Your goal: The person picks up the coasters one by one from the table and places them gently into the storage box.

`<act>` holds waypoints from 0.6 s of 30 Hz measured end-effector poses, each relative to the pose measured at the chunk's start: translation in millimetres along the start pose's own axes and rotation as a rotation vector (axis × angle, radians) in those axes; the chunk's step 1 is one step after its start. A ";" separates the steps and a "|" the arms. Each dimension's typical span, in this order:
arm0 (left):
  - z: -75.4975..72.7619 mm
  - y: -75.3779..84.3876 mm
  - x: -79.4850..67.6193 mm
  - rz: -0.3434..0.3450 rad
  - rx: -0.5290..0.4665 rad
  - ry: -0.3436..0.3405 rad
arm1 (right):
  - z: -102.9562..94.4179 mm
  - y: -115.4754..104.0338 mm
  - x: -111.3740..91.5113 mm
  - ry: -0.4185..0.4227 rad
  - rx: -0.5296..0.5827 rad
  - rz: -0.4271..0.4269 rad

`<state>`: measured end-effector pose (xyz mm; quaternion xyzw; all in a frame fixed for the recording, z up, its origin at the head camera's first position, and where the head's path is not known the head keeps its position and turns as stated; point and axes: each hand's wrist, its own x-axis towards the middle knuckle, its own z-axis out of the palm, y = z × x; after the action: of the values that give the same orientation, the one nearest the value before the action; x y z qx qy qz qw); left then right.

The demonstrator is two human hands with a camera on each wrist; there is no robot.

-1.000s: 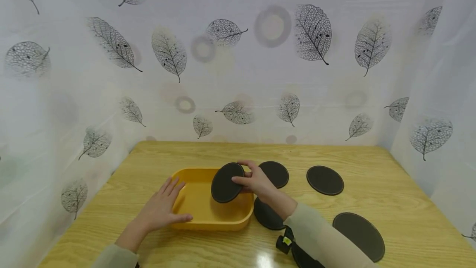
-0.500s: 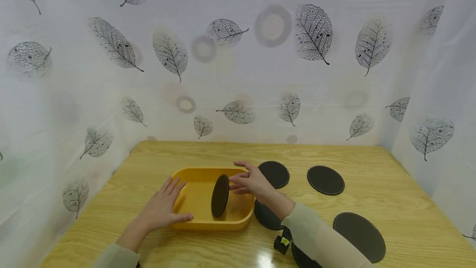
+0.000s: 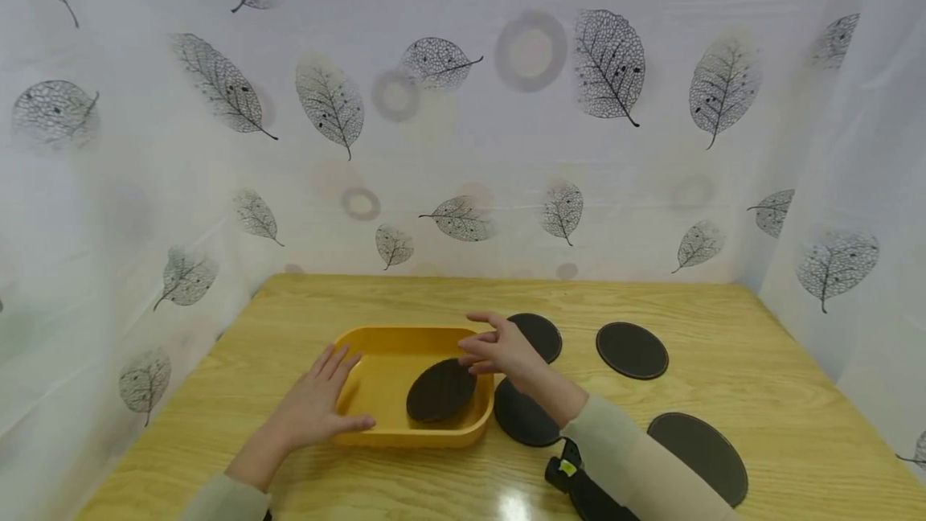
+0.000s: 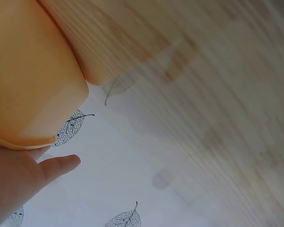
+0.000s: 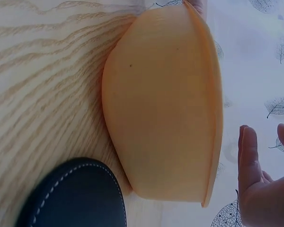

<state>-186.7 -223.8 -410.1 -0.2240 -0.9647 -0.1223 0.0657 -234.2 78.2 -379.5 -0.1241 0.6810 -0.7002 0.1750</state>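
A yellow plastic basin (image 3: 383, 392) stands on the wooden table, and my left hand (image 3: 318, 404) rests on its left side with fingers spread. In the left wrist view, the basin's wall (image 4: 33, 71) lies against that hand. Inside the basin, toward the right, is a black oval coaster (image 3: 440, 391), apparently tilted. My right hand (image 3: 502, 352) hovers over the basin's right rim, fingers apart, their tips overlapping the coaster's edge in the head view. The right wrist view shows nothing between the fingers of the right hand (image 5: 260, 184).
More black coasters lie right of the basin: one behind the right hand (image 3: 538, 336), one beside the basin (image 3: 522, 416), one farther right (image 3: 633, 350), a larger one (image 3: 698, 457) near the front. Another is partly under the right sleeve (image 3: 637, 457). A leaf-patterned curtain (image 3: 463, 143) surrounds the table (image 3: 325, 296).
My right hand has let go of the coaster, which dropped into the basin and tipped over from standing on edge. The hand has drawn slightly right. The left hand has stayed put.
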 end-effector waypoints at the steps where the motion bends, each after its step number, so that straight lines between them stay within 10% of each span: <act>1: 0.5 -0.2 -0.1 -0.001 0.000 0.000 | -1.5 0.2 -0.2 0.003 -0.003 -0.001; 18: -0.3 -0.5 -0.6 0.007 -0.008 0.008 | -29.7 -1.9 -15.8 0.022 -0.068 -0.019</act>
<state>-186.3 -224.6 -410.0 -0.2273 -0.9630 -0.1269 0.0693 -232.2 111.7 -377.8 -0.1289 0.7049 -0.6797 0.1566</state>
